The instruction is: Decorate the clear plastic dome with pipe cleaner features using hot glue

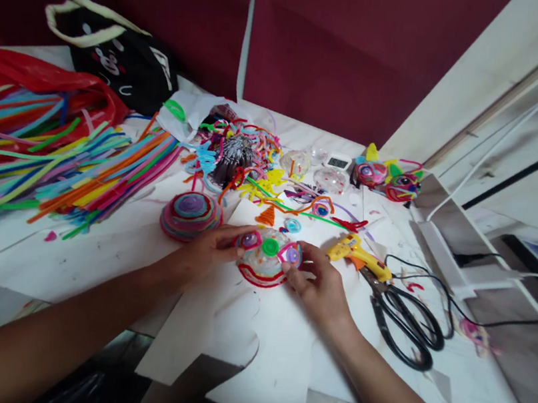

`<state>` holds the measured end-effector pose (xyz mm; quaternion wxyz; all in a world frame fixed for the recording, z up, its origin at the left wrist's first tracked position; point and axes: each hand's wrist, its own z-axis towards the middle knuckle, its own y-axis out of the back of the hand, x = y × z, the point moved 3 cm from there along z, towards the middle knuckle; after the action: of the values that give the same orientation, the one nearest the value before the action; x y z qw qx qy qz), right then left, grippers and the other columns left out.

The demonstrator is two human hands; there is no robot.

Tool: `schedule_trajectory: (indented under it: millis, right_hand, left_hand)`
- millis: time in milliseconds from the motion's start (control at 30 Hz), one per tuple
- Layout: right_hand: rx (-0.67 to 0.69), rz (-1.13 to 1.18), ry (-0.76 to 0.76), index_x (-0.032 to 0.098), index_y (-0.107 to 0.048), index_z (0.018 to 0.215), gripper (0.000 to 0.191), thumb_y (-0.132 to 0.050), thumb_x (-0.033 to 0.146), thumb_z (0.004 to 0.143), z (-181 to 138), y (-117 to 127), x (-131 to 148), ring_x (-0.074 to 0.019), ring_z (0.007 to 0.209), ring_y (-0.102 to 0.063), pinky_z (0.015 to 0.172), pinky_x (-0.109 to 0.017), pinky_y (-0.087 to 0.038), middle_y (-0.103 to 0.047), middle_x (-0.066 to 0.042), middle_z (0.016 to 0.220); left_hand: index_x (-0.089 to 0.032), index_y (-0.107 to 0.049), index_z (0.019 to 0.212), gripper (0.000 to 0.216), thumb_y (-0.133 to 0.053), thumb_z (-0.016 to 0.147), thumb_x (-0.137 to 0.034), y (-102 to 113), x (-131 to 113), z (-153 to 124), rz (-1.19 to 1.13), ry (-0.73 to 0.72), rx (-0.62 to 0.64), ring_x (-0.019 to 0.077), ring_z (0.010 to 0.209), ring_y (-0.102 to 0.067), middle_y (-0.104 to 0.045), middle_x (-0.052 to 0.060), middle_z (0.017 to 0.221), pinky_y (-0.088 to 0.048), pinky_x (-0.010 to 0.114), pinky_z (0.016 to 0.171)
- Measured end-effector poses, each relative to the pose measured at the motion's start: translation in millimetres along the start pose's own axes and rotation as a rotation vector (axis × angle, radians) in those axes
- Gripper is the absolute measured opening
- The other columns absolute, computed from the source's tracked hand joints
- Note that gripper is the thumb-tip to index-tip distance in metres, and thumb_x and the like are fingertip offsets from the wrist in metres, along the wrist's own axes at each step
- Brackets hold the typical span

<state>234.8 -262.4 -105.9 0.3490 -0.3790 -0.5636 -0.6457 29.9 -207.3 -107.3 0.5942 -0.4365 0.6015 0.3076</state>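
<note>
A clear half-dome decorated with pipe cleaners [266,260] rests on the white table [88,262]. It has a green coil in the middle, two pink-rimmed purple coils at the sides and a red rim. My left hand [208,250] grips its left side with closed fingers. My right hand [320,283] pinches its right side at the purple coil. A striped pipe-cleaner dome [190,215] lies just left of my left hand.
A big pile of coloured pipe cleaners [52,162] covers the left. A yellow glue gun [359,255] and black scissors [407,320] lie right of my right hand, with a black cable. Two finished decorated domes [386,177], scraps and a black bag [118,58] sit at the back.
</note>
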Motion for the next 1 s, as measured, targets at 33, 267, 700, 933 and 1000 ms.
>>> schedule_trajectory:
  millis: [33, 267, 700, 933, 1000]
  right_hand:
    - [-0.021, -0.038, 0.028, 0.017, -0.059, 0.118, 0.044, -0.064, 0.042, 0.082, -4, 0, 4, -0.0237, 0.086, -0.065, 0.065, -0.033, -0.054, -0.067, -0.011, 0.103]
    - [-0.133, -0.119, 0.185, 0.018, -0.059, 0.121, 0.042, -0.064, 0.039, 0.085, -21, 8, 38, -0.0259, 0.097, -0.061, 0.075, -0.038, -0.054, -0.064, -0.011, 0.106]
    - [-0.094, 0.282, -0.017, 0.019, -0.065, 0.115, 0.062, -0.079, 0.049, 0.063, 34, 26, 37, -0.0149, 0.067, -0.057, 0.058, -0.031, -0.055, -0.056, -0.001, 0.082]
    - [-0.004, 0.483, -0.158, 0.018, -0.067, 0.106, 0.058, -0.084, 0.043, 0.057, 53, 37, 42, -0.0132, 0.064, -0.058, 0.053, -0.029, -0.057, -0.055, 0.002, 0.079]
    - [-0.001, 0.5, -0.174, 0.018, -0.067, 0.104, 0.055, -0.084, 0.043, 0.057, 55, 39, 43, -0.0142, 0.064, -0.059, 0.052, -0.03, -0.057, -0.059, 0.001, 0.079]
  left_hand:
    - [-0.026, -0.069, 0.117, 0.047, -0.078, 0.071, -0.031, 0, -1, -2, 0.004, -0.002, -0.019, 0.0284, 0.127, -0.053, -0.062, 0.004, 0.133, -0.041, 0.04, 0.107]
    - [-0.026, -0.068, 0.12, 0.047, -0.077, 0.074, -0.033, 3, -19, -19, 0.055, -0.062, -0.14, 0.0272, 0.127, -0.052, -0.063, 0.004, 0.131, -0.04, 0.036, 0.108]
    - [-0.024, -0.069, 0.117, 0.045, -0.074, 0.073, -0.018, -3, -48, 21, -0.161, 0.036, -0.094, 0.0235, 0.112, -0.063, -0.071, 0.005, 0.116, -0.057, 0.029, 0.085]
    - [-0.02, -0.063, 0.125, 0.048, -0.068, 0.078, -0.013, -13, -59, 41, -0.114, 0.055, -0.092, 0.0196, 0.1, -0.068, -0.072, 0.007, 0.113, -0.058, 0.027, 0.082]
    - [-0.019, -0.061, 0.128, 0.05, -0.067, 0.078, -0.013, -16, -63, 42, -0.115, 0.068, -0.095, 0.0194, 0.098, -0.068, -0.072, 0.008, 0.112, -0.058, 0.028, 0.082]
